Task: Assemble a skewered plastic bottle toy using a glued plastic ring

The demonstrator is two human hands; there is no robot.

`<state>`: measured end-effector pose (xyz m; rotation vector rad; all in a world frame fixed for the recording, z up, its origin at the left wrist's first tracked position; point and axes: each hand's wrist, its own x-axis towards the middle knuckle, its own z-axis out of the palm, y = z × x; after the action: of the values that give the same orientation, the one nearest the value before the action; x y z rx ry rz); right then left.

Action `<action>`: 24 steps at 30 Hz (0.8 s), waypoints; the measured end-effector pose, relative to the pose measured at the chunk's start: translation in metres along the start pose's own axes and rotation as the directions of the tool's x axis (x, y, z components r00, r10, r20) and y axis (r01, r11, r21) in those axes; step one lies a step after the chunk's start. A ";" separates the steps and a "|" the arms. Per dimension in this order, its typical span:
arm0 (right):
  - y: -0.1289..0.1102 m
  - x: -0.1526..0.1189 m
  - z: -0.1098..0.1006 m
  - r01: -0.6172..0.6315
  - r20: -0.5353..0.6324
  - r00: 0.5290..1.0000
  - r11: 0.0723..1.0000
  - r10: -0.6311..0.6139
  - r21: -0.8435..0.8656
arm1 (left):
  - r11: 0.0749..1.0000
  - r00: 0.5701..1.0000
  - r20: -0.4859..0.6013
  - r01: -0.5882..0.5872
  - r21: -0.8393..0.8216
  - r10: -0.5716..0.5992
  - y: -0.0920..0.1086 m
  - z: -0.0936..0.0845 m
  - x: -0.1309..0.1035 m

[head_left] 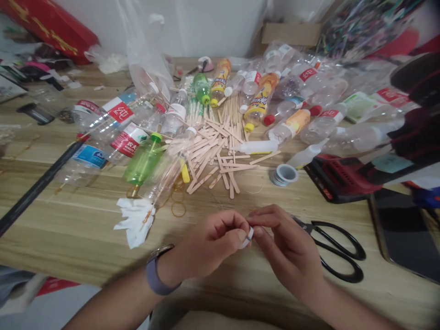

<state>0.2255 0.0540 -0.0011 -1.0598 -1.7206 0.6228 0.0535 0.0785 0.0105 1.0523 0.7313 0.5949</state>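
Note:
Between my hands, just above the table's near edge, is a small white round piece (246, 238) that looks like a bottle cap, with a dark mark on its side. My left hand (220, 238), wearing a watch with a purple strap (160, 275), pinches it between thumb and curled index finger. From the other side, my right hand (288, 247) has its thumb and fingertips closed at the cap's edge; what lies between those fingertips is partly hidden. Black-handled scissors (340, 250) lie beside my right hand, their blades partly covered by it.
Flat wooden sticks (209, 151) are heaped mid-table, with a spool (284, 175) at their right. Plastic bottles crowd the back, including a green bottle (144, 158). A white tissue (135, 222) lies left. A red-black power tool (343, 178) and a phone (405, 229) lie right.

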 end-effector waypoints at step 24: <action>-0.001 0.001 0.000 -0.016 0.010 1.000 1.000 0.016 0.008 | 0.999 1.000 0.000 0.010 0.031 -0.010 -0.001 -0.001 -0.001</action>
<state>0.2250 0.0548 -0.0001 -1.0670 -1.7179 0.6456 0.0527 0.0777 0.0092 1.0766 0.7470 0.5770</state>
